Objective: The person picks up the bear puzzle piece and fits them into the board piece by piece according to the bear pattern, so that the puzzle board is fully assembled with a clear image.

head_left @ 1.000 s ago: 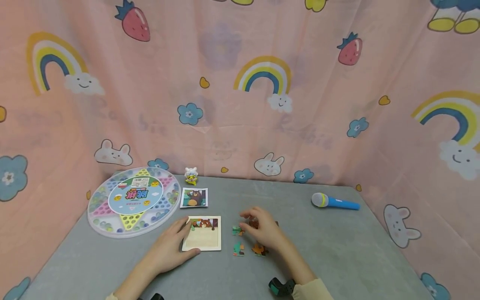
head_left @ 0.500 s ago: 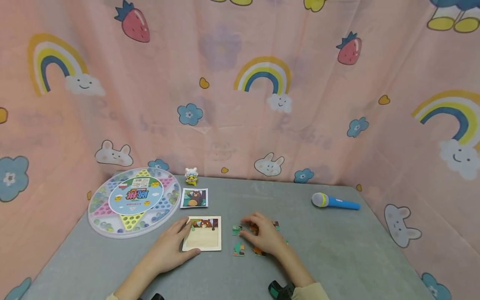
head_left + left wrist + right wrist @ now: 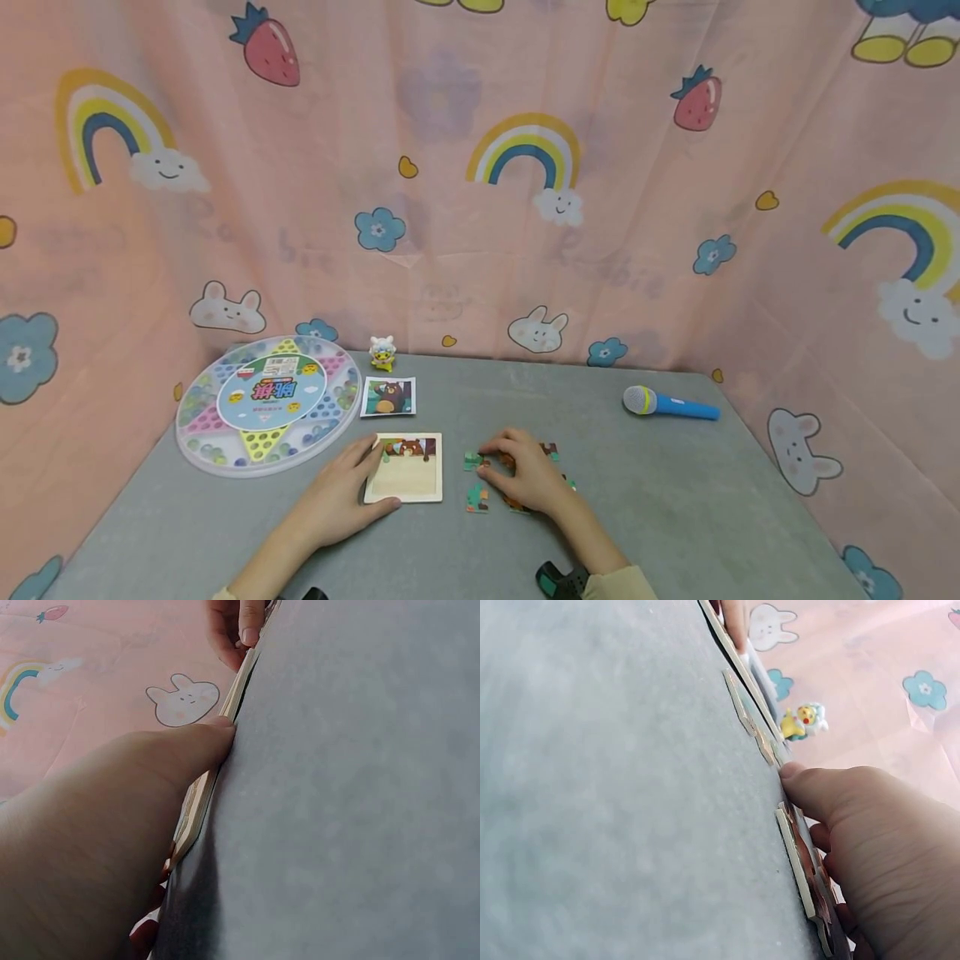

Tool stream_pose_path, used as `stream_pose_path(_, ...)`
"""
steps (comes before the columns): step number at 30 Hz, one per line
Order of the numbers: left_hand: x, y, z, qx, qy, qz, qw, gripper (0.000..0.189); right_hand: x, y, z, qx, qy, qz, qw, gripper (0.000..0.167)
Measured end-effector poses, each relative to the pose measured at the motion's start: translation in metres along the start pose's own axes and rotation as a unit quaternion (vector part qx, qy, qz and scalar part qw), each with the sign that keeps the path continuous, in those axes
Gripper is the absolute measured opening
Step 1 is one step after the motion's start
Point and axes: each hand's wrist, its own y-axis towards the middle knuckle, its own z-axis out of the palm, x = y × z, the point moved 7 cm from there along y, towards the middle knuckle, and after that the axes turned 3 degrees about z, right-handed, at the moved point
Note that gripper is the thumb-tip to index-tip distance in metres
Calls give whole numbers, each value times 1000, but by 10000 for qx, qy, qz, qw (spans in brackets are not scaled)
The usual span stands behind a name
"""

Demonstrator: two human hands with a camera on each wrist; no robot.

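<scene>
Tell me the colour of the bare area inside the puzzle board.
Pale beige across the bare part of the puzzle board; the head view shows it best.

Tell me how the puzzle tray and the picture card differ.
The puzzle tray shows a picture only along its far side; the picture card is filled with one. The left hand touches the tray; no hand touches the card. The tray's border is pale wood; the card's, white. Both lie on the table.

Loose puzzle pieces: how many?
6 visible: one piece at the tip of the right hand, another nearer camera, two partly under the hand, two poking out on its right; more may be hidden.
</scene>
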Motion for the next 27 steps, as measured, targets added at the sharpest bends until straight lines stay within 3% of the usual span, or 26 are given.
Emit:
stream_pose_path(15, 5, -2, -3, 28, -41, 130, 9999, 88, 4, 0, 0, -94, -148, -361, 9992, 18)
stream_pose_path(27, 5, -1, -2, 28, -3, 142, 9999, 86, 2, 0, -4, -118, 37, -97, 9999, 20)
